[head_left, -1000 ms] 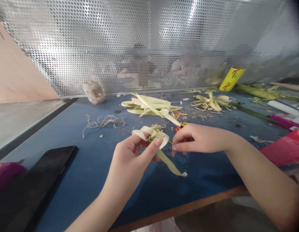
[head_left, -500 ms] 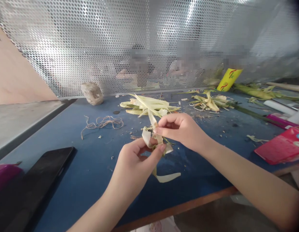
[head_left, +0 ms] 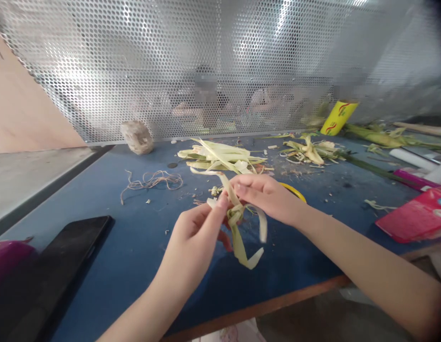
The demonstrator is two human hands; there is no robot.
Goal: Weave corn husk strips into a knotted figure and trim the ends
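Observation:
Over the blue table (head_left: 142,251), both hands are on a knotted piece of pale green corn husk (head_left: 236,214). My left hand (head_left: 199,228) pinches it on the left, thumb against fingertips. From the other side, my right hand (head_left: 263,194) grips it near the knot with fingers curled. One husk end reaches up and back; other ends dangle below and to the right. Some of the held husk is hidden by my fingers. Just beyond lies a pile of loose husk strips (head_left: 216,154). Part of a yellow loop (head_left: 295,191) shows behind my right wrist.
A black phone (head_left: 71,256) lies at left, near tangled string (head_left: 152,181) and a stone-like lump (head_left: 137,137). Rightward are a second husk heap (head_left: 313,151), a yellow cylinder (head_left: 339,118) and a red packet (head_left: 413,216). A perforated metal screen (head_left: 152,57) stands behind; people show through it.
The husk has turned, so its knot now shows between my hands and its ends hang differently. My left thumb has moved up and left. The yellow loop has come into sight.

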